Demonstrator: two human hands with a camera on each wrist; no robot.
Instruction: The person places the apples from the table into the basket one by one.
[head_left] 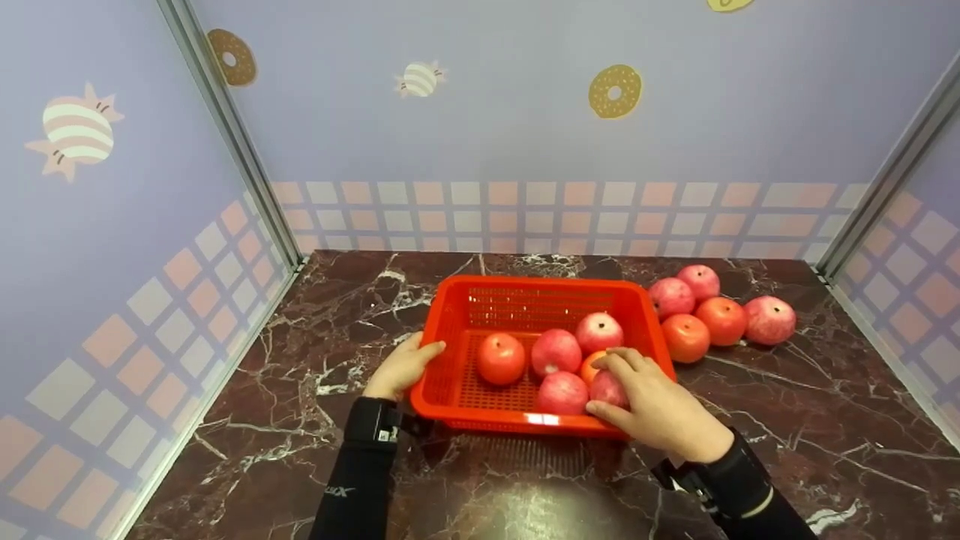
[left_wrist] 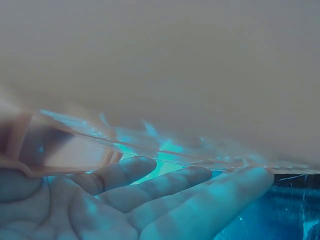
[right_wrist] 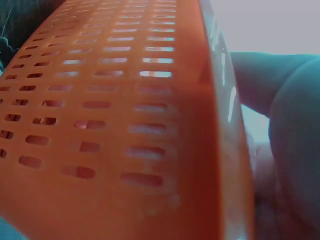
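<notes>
A red plastic basket with slotted walls stands before me, holding several round fruits. At its left end my left hand holds the wall, with the thumb over the rim and the fingers stretched along the outside. My right hand reaches over the front right corner and grips a pinkish-red apple inside the basket. The basket wall hides most of that grip in the right wrist view. Beside the apple are an orange fruit, partly covered, and another apple.
An orange-red fruit sits left inside the basket, with apples near the middle. Outside, against its right end, lie more apples and orange-red fruits on the dark marbled table. Patterned panels enclose the back and sides.
</notes>
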